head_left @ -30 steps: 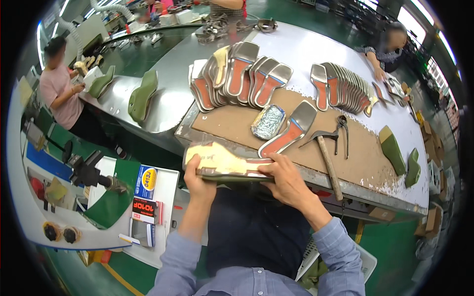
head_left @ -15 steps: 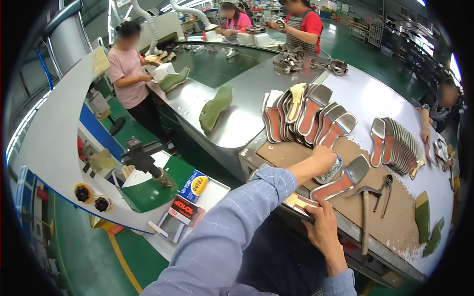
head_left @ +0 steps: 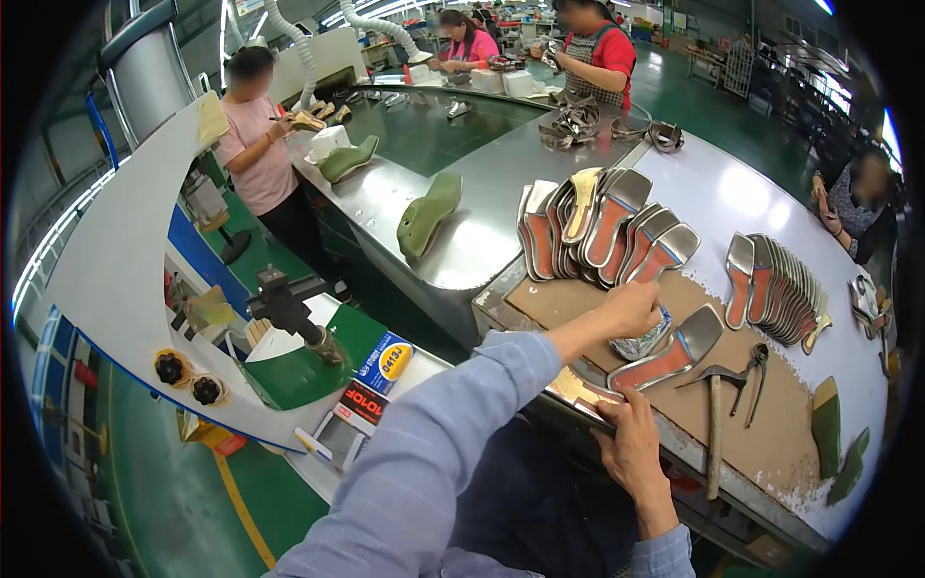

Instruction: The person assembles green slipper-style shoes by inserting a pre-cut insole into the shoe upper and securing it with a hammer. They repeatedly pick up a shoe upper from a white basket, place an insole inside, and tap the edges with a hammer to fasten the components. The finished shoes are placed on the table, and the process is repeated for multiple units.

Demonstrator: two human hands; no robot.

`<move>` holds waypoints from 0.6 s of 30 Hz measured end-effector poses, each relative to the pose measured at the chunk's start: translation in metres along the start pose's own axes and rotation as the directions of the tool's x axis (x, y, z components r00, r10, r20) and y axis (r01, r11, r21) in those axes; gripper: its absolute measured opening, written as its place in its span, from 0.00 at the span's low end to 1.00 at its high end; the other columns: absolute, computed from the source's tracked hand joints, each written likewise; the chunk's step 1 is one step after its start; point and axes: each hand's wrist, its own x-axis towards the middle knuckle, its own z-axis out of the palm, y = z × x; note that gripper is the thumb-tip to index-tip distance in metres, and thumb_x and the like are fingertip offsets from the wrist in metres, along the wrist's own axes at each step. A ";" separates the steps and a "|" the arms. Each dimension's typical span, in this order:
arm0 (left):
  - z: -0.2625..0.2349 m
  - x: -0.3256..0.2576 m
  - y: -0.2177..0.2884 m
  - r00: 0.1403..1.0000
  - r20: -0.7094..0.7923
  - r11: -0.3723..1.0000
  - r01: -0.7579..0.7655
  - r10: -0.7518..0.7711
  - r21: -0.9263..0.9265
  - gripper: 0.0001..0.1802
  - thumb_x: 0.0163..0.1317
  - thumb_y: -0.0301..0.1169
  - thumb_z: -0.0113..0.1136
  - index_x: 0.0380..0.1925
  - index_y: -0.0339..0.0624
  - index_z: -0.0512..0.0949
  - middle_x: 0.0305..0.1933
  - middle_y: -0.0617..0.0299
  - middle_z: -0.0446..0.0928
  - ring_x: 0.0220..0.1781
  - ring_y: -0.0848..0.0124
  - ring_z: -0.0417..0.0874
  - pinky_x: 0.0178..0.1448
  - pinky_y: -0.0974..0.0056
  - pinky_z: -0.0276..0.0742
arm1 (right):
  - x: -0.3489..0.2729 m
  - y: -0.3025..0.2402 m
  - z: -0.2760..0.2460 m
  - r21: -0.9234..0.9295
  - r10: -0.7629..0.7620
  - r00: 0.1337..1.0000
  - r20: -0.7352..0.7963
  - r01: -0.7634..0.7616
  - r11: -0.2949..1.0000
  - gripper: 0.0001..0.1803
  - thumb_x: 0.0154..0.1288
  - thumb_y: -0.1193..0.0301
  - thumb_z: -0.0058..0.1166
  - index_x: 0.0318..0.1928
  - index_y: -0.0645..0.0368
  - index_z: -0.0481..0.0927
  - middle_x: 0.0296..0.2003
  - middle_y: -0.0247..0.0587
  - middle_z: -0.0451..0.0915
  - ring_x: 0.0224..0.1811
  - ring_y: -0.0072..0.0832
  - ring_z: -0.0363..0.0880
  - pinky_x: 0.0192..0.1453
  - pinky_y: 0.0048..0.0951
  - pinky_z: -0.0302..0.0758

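Silvery bundle (head_left: 644, 339), partly hidden behind the left of two hands (head_left: 632, 306)

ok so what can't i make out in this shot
Head view: pack, partly covered by the left hand, whose grip doesn't show.
Head view: sole in the right hand; its underside faces away.
Head view: red box, right edge behind the left sleeve.
Head view: straps, too small and jumbled to count.
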 end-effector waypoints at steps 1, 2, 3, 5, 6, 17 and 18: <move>-0.002 -0.005 0.011 1.000 -0.002 0.995 -0.020 0.020 -0.095 0.10 0.62 0.34 0.59 0.39 0.39 0.78 0.32 0.46 0.82 0.38 0.46 0.84 0.45 0.50 0.78 | -0.002 0.002 -0.002 0.000 0.013 1.000 -0.001 -0.013 1.000 0.31 0.45 0.80 0.71 0.52 0.55 0.73 0.58 0.59 0.71 0.57 0.57 0.73 0.59 0.51 0.73; -0.004 -0.011 0.020 0.999 -0.005 0.981 -0.040 0.040 -0.191 0.11 0.63 0.34 0.58 0.41 0.38 0.76 0.33 0.45 0.82 0.38 0.45 0.83 0.44 0.49 0.77 | -0.003 0.004 -0.003 -0.001 0.028 1.000 -0.003 -0.028 1.000 0.31 0.45 0.80 0.71 0.52 0.55 0.73 0.58 0.59 0.71 0.57 0.57 0.73 0.59 0.51 0.73; -0.008 -0.021 0.040 0.996 0.028 0.964 -0.077 0.087 -0.255 0.11 0.64 0.33 0.57 0.42 0.38 0.74 0.32 0.44 0.80 0.37 0.44 0.82 0.43 0.49 0.76 | -0.008 0.010 -0.006 -0.014 0.040 0.999 -0.001 -0.040 0.999 0.31 0.46 0.80 0.71 0.52 0.54 0.73 0.58 0.59 0.71 0.57 0.57 0.73 0.59 0.51 0.73; -0.014 -0.052 0.044 0.992 0.004 0.950 -0.119 0.125 -0.290 0.09 0.65 0.31 0.57 0.41 0.38 0.73 0.31 0.44 0.79 0.35 0.44 0.80 0.41 0.49 0.75 | -0.010 0.018 -0.005 -0.024 0.065 0.998 0.020 -0.064 0.998 0.31 0.47 0.79 0.71 0.53 0.54 0.74 0.58 0.59 0.71 0.57 0.57 0.73 0.60 0.50 0.73; -0.018 -0.068 0.037 0.992 -0.064 0.962 -0.119 0.106 -0.245 0.08 0.65 0.31 0.57 0.39 0.38 0.73 0.31 0.45 0.78 0.33 0.44 0.80 0.41 0.49 0.75 | -0.004 0.012 -0.002 -0.015 0.062 0.997 0.052 -0.061 0.998 0.30 0.48 0.78 0.70 0.54 0.54 0.74 0.57 0.59 0.71 0.57 0.56 0.73 0.60 0.49 0.73; -0.016 -0.007 0.009 0.997 0.071 0.979 0.040 -0.026 -0.201 0.12 0.65 0.26 0.62 0.47 0.32 0.83 0.33 0.52 0.86 0.35 0.68 0.87 0.43 0.65 0.81 | -0.004 0.008 -0.008 0.016 0.031 1.000 0.004 -0.031 0.999 0.26 0.52 0.77 0.68 0.53 0.54 0.76 0.54 0.55 0.71 0.55 0.52 0.74 0.58 0.48 0.74; -0.027 -0.015 0.020 0.985 0.129 0.944 0.145 -0.111 -0.297 0.13 0.65 0.26 0.62 0.48 0.33 0.84 0.34 0.53 0.87 0.36 0.71 0.87 0.44 0.67 0.81 | -0.006 0.009 -0.008 0.013 0.043 0.999 0.010 -0.043 0.999 0.26 0.52 0.77 0.68 0.53 0.54 0.76 0.55 0.55 0.71 0.55 0.52 0.74 0.58 0.48 0.74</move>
